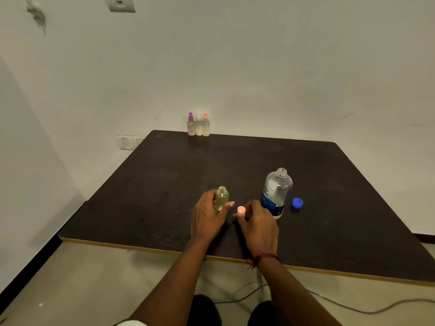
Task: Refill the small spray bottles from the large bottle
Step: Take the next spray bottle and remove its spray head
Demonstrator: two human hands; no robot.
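1. Dark table (141,196) against white walls, with 2 wall plates in view: one (121,3) up top and one (127,142) just off the table's far-left corner.
2. 3 capped spray bottles (199,124) stand in a tight row at the far edge. Tops are purple, white and orange, and all hold pale yellowish liquid.
3. Left hand (207,217) is wrapped around 1 open small bottle (221,197), which stands upright on the table near the front edge with its neck bare.
4. Right hand (259,222) pinches 1 pink spray top (241,210) in its fingertips, just right of that bottle. Red thread (267,257) is tied on the wrist.
5. 1 large bottle (276,194) stands uncapped just behind the right hand.
6. 1 blue cap (297,203) lies on the table beside the large bottle's right side.
7. 1 cable (353,307) runs across the floor.
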